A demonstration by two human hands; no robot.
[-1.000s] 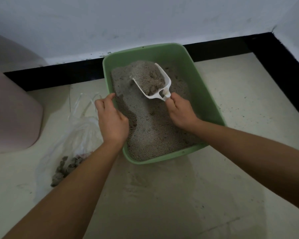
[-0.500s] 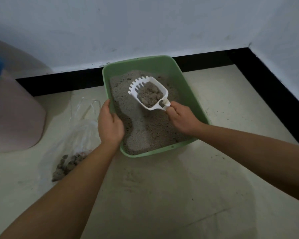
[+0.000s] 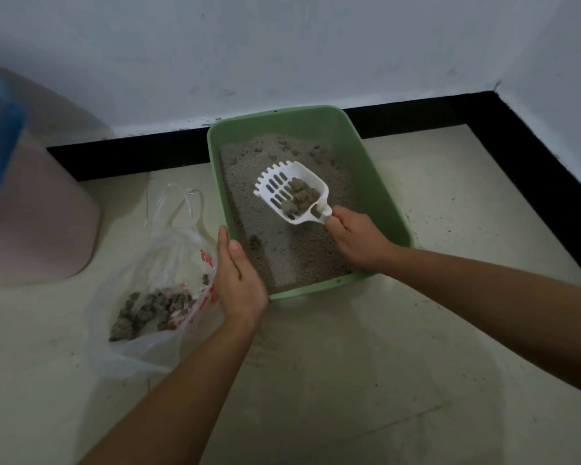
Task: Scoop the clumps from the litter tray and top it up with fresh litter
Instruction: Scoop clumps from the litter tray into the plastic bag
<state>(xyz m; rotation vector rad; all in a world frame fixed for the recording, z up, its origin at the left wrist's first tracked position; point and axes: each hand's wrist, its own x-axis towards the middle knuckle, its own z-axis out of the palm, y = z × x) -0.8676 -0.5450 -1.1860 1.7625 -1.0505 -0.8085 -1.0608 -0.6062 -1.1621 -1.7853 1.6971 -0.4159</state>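
The green litter tray [image 3: 386,199] sat on the floor against the black skirting, its grey litter [image 3: 292,250] heaped unevenly and pitted toward the far end. A white slotted scoop [image 3: 291,193] was held above the litter, tilted, with several grey clumps [image 3: 297,198] gathered at its handle end. More clumps [image 3: 151,308] lay in a clear plastic bag [image 3: 155,263] just left of the tray.
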